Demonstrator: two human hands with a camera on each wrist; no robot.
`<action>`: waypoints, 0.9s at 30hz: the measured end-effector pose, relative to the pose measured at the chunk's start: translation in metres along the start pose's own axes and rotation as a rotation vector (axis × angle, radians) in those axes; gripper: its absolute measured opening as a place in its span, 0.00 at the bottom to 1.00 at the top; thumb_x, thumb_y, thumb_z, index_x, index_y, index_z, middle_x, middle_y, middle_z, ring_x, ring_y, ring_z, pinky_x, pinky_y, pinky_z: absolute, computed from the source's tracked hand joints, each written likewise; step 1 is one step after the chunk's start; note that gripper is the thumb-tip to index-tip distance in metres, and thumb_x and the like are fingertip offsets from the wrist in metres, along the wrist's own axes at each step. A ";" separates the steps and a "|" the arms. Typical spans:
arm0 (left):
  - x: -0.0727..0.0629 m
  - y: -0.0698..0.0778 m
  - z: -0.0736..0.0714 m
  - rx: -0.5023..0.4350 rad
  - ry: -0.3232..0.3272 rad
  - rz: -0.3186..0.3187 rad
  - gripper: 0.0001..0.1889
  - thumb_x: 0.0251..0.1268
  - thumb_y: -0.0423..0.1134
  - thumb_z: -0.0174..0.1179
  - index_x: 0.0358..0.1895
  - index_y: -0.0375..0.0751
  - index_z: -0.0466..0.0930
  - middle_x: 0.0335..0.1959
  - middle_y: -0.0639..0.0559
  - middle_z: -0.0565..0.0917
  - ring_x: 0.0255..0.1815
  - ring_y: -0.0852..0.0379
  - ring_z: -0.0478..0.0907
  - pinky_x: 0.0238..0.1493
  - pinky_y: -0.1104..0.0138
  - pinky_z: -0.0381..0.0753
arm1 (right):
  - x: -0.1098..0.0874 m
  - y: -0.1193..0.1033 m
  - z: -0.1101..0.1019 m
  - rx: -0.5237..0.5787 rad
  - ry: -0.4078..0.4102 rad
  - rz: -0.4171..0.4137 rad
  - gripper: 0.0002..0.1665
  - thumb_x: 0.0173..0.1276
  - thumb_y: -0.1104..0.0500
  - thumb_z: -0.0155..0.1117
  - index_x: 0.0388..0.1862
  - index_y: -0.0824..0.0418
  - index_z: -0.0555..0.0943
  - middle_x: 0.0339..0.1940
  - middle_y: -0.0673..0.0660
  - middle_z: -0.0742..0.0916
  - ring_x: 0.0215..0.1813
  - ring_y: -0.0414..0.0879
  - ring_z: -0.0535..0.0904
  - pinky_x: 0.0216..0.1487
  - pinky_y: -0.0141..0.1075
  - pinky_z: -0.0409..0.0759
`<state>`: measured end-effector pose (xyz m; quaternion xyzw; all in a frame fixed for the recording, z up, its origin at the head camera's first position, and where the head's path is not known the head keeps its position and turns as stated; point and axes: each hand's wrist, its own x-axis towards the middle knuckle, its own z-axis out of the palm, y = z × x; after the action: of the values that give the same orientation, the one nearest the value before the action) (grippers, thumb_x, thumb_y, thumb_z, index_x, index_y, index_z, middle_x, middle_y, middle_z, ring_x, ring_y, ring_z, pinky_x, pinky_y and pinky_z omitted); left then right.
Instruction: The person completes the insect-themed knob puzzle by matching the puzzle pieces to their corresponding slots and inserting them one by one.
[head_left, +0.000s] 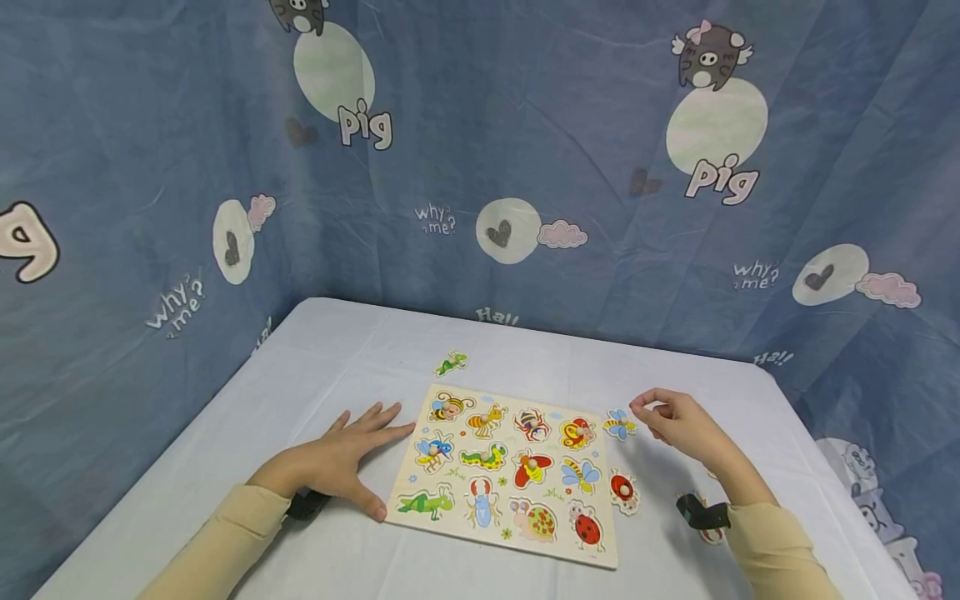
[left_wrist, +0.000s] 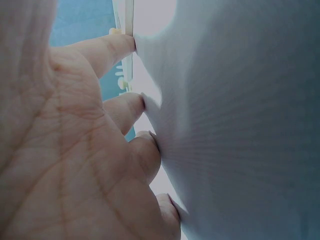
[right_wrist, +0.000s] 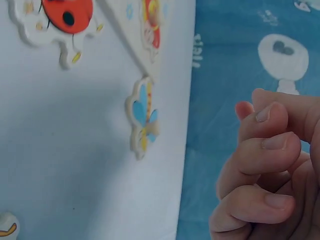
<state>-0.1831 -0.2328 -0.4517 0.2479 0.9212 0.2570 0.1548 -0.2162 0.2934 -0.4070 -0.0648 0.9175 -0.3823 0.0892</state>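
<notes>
A wooden peg puzzle board (head_left: 498,483) with insect pictures lies on the white table. My left hand (head_left: 341,458) rests spread on the table at the board's left side, its thumb at the near left corner; in the left wrist view its fingertips press the cloth. My right hand (head_left: 678,425) hovers past the board's far right corner, fingers loosely curled, holding nothing. Nearest to it is a blue-winged dragonfly piece (head_left: 620,423), which the right wrist view shows lying apart from the fingers (right_wrist: 270,155). A ladybug piece (head_left: 623,492) lies by the board's right edge.
Beyond the board lies a green grasshopper piece (head_left: 452,362). Another piece (head_left: 711,535) is partly hidden under the right wrist's black strap (head_left: 702,512). Knobbed pieces such as the caterpillar (head_left: 483,457) sit in the board. A blue printed curtain (head_left: 420,275) hangs behind the table.
</notes>
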 end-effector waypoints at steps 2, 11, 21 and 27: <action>0.000 0.000 0.000 -0.001 -0.002 -0.002 0.69 0.36 0.67 0.86 0.87 0.53 0.60 0.91 0.39 0.47 0.91 0.28 0.37 0.81 0.24 0.31 | 0.003 0.003 0.000 0.000 0.000 0.005 0.22 0.83 0.51 0.63 0.63 0.66 0.81 0.19 0.48 0.73 0.22 0.41 0.65 0.27 0.35 0.66; -0.001 -0.001 0.001 -0.013 -0.005 0.000 0.68 0.37 0.66 0.87 0.86 0.52 0.61 0.91 0.38 0.48 0.91 0.28 0.37 0.81 0.23 0.31 | 0.019 0.021 0.006 0.012 -0.012 0.012 0.19 0.82 0.56 0.64 0.62 0.69 0.82 0.16 0.47 0.72 0.21 0.41 0.64 0.25 0.33 0.65; 0.000 -0.002 0.001 -0.012 0.002 0.005 0.68 0.36 0.66 0.87 0.86 0.53 0.61 0.91 0.38 0.48 0.90 0.27 0.37 0.81 0.23 0.30 | 0.032 0.037 0.011 0.000 -0.032 0.053 0.18 0.79 0.54 0.67 0.60 0.65 0.86 0.19 0.47 0.74 0.25 0.43 0.68 0.27 0.33 0.67; 0.001 -0.003 0.001 -0.014 -0.001 -0.001 0.68 0.36 0.66 0.87 0.86 0.54 0.61 0.91 0.40 0.47 0.91 0.29 0.36 0.81 0.23 0.29 | 0.036 0.045 0.015 0.003 -0.044 0.052 0.18 0.77 0.55 0.68 0.60 0.64 0.86 0.20 0.47 0.74 0.25 0.42 0.68 0.27 0.33 0.68</action>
<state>-0.1844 -0.2339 -0.4544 0.2464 0.9193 0.2634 0.1573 -0.2504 0.3080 -0.4532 -0.0494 0.9160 -0.3799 0.1195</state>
